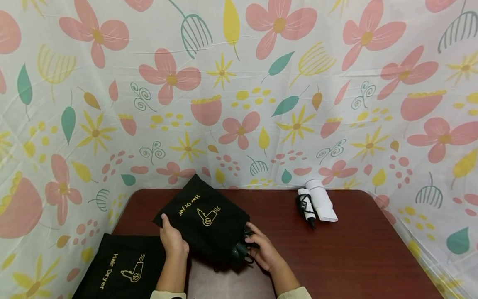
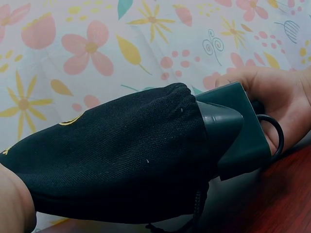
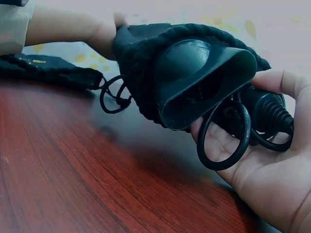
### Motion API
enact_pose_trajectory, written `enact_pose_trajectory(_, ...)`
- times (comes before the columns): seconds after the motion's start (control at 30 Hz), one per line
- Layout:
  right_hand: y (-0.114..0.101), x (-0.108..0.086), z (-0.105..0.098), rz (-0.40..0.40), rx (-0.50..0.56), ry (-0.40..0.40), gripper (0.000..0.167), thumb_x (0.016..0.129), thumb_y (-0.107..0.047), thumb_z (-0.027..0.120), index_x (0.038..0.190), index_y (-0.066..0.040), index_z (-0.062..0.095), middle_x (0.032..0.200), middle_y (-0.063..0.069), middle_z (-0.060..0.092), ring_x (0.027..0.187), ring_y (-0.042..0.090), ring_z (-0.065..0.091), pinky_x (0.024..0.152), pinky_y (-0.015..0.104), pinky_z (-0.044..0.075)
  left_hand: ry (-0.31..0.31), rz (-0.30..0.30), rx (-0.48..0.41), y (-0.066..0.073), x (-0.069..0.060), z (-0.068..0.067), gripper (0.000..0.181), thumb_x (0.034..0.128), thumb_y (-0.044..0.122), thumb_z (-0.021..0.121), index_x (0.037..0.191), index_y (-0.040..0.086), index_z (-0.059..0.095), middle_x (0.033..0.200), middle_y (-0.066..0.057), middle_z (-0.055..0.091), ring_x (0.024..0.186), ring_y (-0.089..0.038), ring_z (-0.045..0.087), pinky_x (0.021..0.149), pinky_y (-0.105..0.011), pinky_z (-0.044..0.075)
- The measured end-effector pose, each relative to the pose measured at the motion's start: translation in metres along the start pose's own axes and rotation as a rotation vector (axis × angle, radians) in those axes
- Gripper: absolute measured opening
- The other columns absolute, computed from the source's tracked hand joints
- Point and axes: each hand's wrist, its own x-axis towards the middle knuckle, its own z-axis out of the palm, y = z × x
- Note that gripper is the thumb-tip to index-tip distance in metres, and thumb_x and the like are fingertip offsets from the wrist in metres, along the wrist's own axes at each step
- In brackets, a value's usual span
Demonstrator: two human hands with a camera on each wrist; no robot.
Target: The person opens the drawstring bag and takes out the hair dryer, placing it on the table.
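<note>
A black drawstring pouch [image 1: 214,220] with yellow "Hair Dryer" lettering and a dryer outline is held up, tilted, above the table. My left hand [image 1: 174,243] grips its left edge, thumb on top. From the pouch's mouth on the right sticks a dark green hair dryer [image 3: 181,60], its flat nozzle [image 2: 238,131] outside and the rest hidden in the cloth. At that mouth my right hand [image 1: 264,250] holds the dryer's handle end and looped black cord [image 3: 201,148], thumb above and fingers beneath, as the right wrist view shows.
Another black pouch [image 1: 128,265] with the same print lies at the table's front left. A white hair dryer [image 1: 322,201], with a black cord around its handle [image 1: 306,204], lies at the back right. A greyish mat [image 1: 228,280] covers the front middle of the reddish-brown table [image 1: 358,245]. Flowered cloth stands behind.
</note>
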Motion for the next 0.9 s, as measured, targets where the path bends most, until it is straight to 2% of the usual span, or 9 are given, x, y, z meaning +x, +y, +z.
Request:
enact_pose_trajectory(0.1, 0.000, 0.000, -0.002, 0.001, -0.008, -0.001, 0.084, 0.088, -0.003, 0.050, 0.162, -0.007, 0.011, 0.148, 0.006, 0.035, 0.099, 0.012, 0.057, 0.089, 0.033, 0.050, 0.003, 0.000, -0.005, 0.001, -0.001, -0.001, 0.066, 0.1019, 0.063, 0.036, 0.156, 0.025, 0.031, 0.158, -0.003, 0.036, 0.139, -0.019, 0.040, 0.118, -0.037, 0.033)
enact_pose_trajectory(0.2, 0.001, 0.000, -0.003, -0.005, -0.025, -0.009, 0.084, 0.088, -0.003, 0.050, 0.163, -0.008, 0.011, 0.143, 0.002, 0.042, 0.103, 0.012, 0.058, 0.087, 0.033, 0.052, 0.007, 0.001, -0.001, 0.002, -0.002, -0.001, 0.069, 0.1019, 0.063, 0.035, 0.158, 0.024, 0.028, 0.162, -0.006, 0.031, 0.142, -0.022, 0.037, 0.120, -0.038, 0.031)
enact_pose_trajectory(0.37, -0.001, 0.001, -0.004, -0.005, -0.029, -0.013, 0.084, 0.089, -0.004, 0.051, 0.163, -0.013, 0.013, 0.152, 0.004, 0.031, 0.105, 0.012, 0.058, 0.083, 0.033, 0.052, 0.016, -0.004, 0.012, 0.005, -0.003, -0.002, 0.074, 0.1007, 0.065, 0.036, 0.160, 0.023, 0.023, 0.165, -0.008, 0.026, 0.146, -0.025, 0.034, 0.122, -0.039, 0.030)
enact_pose_trajectory(0.5, -0.002, 0.001, -0.006, -0.007, -0.023, -0.027, 0.083, 0.090, -0.004, 0.052, 0.163, -0.013, 0.015, 0.148, 0.000, 0.036, 0.105, 0.011, 0.058, 0.084, 0.032, 0.053, 0.026, -0.010, 0.014, 0.007, -0.002, -0.003, 0.075, 0.1006, 0.065, 0.036, 0.161, 0.023, 0.021, 0.167, -0.007, 0.023, 0.149, -0.026, 0.031, 0.123, -0.039, 0.028)
enact_pose_trajectory(0.6, -0.002, 0.000, -0.008, -0.018, -0.018, -0.038, 0.077, 0.090, -0.004, 0.052, 0.161, -0.017, 0.025, 0.142, -0.005, 0.043, 0.110, 0.010, 0.058, 0.088, 0.033, 0.053, 0.028, -0.017, 0.008, 0.008, 0.000, -0.005, 0.075, 0.1011, 0.064, 0.036, 0.162, 0.024, 0.018, 0.168, -0.006, 0.020, 0.150, -0.025, 0.028, 0.125, -0.039, 0.025)
enact_pose_trajectory(0.73, -0.002, 0.000, -0.012, -0.030, -0.006, -0.063, 0.069, 0.090, -0.003, 0.051, 0.154, -0.025, 0.039, 0.139, -0.010, 0.045, 0.114, 0.009, 0.057, 0.093, 0.035, 0.052, 0.034, -0.033, -0.001, 0.008, 0.001, -0.005, 0.074, 0.1015, 0.063, 0.035, 0.162, 0.024, 0.018, 0.167, -0.005, 0.021, 0.149, -0.024, 0.029, 0.125, -0.038, 0.025)
enact_pose_trajectory(0.8, -0.002, 0.000, -0.015, -0.032, -0.002, -0.082, 0.069, 0.090, -0.002, 0.050, 0.155, -0.025, 0.038, 0.139, -0.011, 0.045, 0.113, 0.009, 0.057, 0.093, 0.034, 0.052, 0.032, -0.036, 0.003, 0.008, 0.002, -0.004, 0.073, 0.1017, 0.063, 0.034, 0.162, 0.024, 0.019, 0.167, -0.006, 0.022, 0.149, -0.024, 0.029, 0.124, -0.038, 0.026)
enact_pose_trajectory(0.9, -0.004, -0.001, -0.017, -0.032, 0.003, -0.108, 0.073, 0.091, 0.000, 0.047, 0.159, -0.019, 0.031, 0.138, -0.012, 0.047, 0.111, 0.008, 0.059, 0.090, 0.032, 0.053, 0.032, -0.037, 0.004, 0.009, 0.003, -0.005, 0.072, 0.1022, 0.062, 0.034, 0.162, 0.025, 0.018, 0.167, -0.006, 0.021, 0.149, -0.024, 0.029, 0.125, -0.038, 0.025)
